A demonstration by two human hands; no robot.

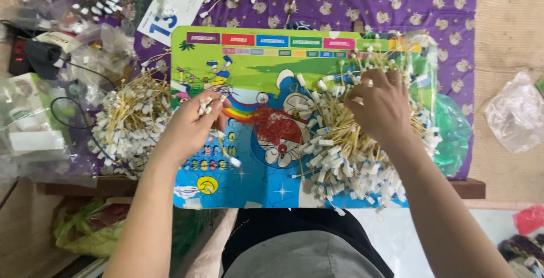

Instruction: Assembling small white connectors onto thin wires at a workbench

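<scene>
Fingers of the left hand (pixel 195 122) clamp a few white-tipped sticks; the right hand (pixel 382 105) digs, fingers curled, into the unsorted pile (pixel 345 147) on the table (pixel 266 181). The sorted heap (pixel 133 122) looks smaller, so much seems left.

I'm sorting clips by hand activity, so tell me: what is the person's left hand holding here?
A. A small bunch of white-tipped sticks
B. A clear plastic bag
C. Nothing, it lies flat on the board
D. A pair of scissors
A: the left hand is closed around a few white-tipped sticks above the colourful cartoon board, while the right hand rests on the large loose pile.
</scene>
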